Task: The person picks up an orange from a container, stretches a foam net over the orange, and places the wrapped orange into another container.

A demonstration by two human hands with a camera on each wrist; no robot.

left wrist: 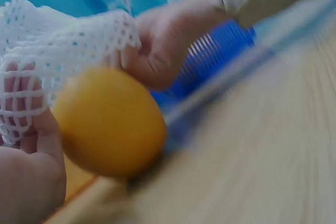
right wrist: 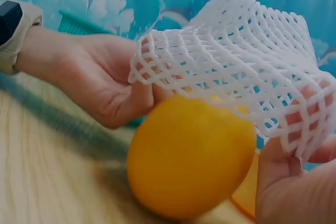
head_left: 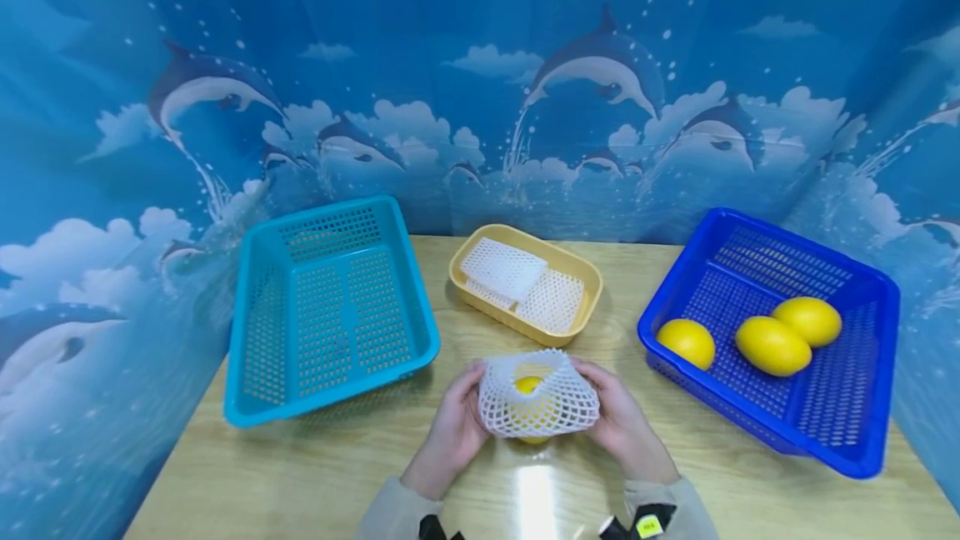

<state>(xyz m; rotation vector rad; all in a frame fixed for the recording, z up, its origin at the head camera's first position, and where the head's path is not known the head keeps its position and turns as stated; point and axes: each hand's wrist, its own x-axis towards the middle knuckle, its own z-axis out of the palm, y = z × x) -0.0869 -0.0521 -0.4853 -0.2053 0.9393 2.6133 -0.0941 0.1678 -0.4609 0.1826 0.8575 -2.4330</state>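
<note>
Both hands hold a white foam net sleeve point(head_left: 536, 407) stretched wide over a smooth yellow oval fruit point(right wrist: 191, 158). The left hand point(head_left: 461, 423) pinches the left side of the net. On the opposite side the right hand point(head_left: 622, 423) pinches it, with fingers showing through the mesh in the right wrist view. In both wrist views the fruit's top is at the net's lower rim and most of its body is bare below. Through the hole in the net's top, part of the fruit shows in the head view.
A cream basket point(head_left: 592, 307) behind the hands holds flat white foam nets point(head_left: 504, 267). To the left stands a turquoise basket point(head_left: 247, 340). On the right, a blue basket point(head_left: 862, 432) contains three yellow fruits point(head_left: 772, 346). A dolphin-print curtain point(head_left: 480, 107) hangs behind the wooden table point(head_left: 300, 473).
</note>
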